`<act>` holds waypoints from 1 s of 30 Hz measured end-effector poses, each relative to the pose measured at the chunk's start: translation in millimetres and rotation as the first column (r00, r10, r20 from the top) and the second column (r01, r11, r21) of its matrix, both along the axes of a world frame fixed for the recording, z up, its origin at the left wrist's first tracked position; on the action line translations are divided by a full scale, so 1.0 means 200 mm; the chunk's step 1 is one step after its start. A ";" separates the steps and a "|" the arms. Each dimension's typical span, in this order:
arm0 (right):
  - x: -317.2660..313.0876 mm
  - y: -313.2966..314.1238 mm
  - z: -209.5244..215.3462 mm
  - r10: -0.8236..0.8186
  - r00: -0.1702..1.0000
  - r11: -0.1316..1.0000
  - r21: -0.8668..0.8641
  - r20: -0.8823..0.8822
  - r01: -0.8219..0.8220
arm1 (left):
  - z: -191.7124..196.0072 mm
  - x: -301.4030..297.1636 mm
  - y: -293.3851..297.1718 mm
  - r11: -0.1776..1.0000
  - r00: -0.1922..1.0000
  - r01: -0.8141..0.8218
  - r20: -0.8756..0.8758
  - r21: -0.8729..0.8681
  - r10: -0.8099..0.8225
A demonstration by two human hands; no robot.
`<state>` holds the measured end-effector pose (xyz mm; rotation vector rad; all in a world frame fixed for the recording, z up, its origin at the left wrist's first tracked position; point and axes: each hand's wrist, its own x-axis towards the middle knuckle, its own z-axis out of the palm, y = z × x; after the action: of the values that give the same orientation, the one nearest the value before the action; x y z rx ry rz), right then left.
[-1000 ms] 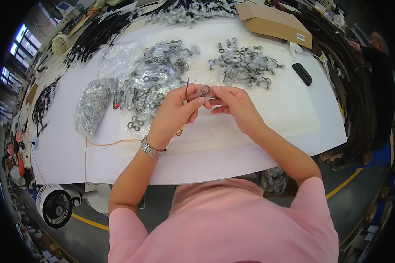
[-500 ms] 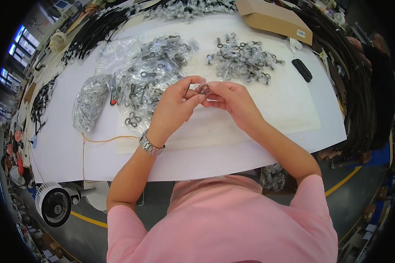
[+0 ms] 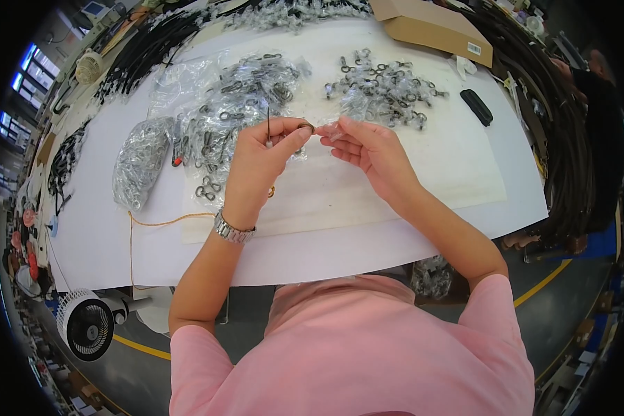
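Above the middle of the white desk (image 3: pixel 395 229), the left hand (image 3: pixel 260 163) pinches a small dark metal ring (image 3: pixel 305 127) between thumb and forefinger, with a thin dark pin (image 3: pixel 268 123) standing nearly upright from the same grip. Just to the ring's right, almost touching, the right hand (image 3: pixel 371 149) holds a small clear plastic bag (image 3: pixel 334 130) between its fingertips, fingers otherwise loosely spread. The ring lies between both hands, the left nearer; which way it faces is too small to tell. Bagged metal parts (image 3: pixel 236 97) and loose ones (image 3: pixel 385 87) lie beyond.
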<state>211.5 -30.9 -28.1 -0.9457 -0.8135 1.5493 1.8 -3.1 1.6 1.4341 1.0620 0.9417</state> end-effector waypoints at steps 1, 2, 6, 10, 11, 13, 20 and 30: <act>0.00 0.00 0.00 0.002 1.000 1.000 0.009 0.003 -0.002 | 0.00 0.00 -0.01 0.999 0.998 0.016 0.058 -0.033 -0.014; 0.00 0.00 0.00 0.002 1.000 1.000 0.007 0.003 -0.002 | 0.01 0.01 -0.01 0.997 0.993 0.034 0.117 -0.064 -0.026; -0.01 -0.01 0.00 0.003 1.000 1.000 -0.013 -0.001 -0.003 | 0.00 0.03 -0.03 1.000 0.978 0.014 0.206 -0.024 -0.008; -0.01 0.00 -0.01 0.001 1.000 1.000 -0.017 -0.006 -0.001 | -0.01 0.04 -0.02 0.997 0.973 -0.071 0.222 -0.012 0.072; -0.01 0.00 -0.01 0.000 1.000 1.000 -0.017 -0.005 0.000 | -0.01 0.04 -0.01 0.995 0.970 -0.096 0.223 -0.011 0.095; -0.01 0.00 -0.02 0.024 1.000 1.000 -0.005 -0.002 -0.024 | 0.00 0.04 -0.02 0.994 0.970 -0.106 0.217 -0.015 0.107; -0.03 -0.01 -0.03 0.021 1.000 0.999 -0.048 -0.020 -0.022 | -0.03 0.09 -0.04 0.980 0.984 -0.170 0.061 0.099 0.165; -0.02 0.00 -0.06 0.107 0.964 0.992 -0.034 -0.245 -0.118 | -0.11 0.09 -0.04 0.971 0.995 -0.090 -0.030 0.222 0.099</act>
<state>207.2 -30.9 -39.4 -0.7356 -0.6671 1.7507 20.1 -10.6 -20.6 1.6007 1.0903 1.1317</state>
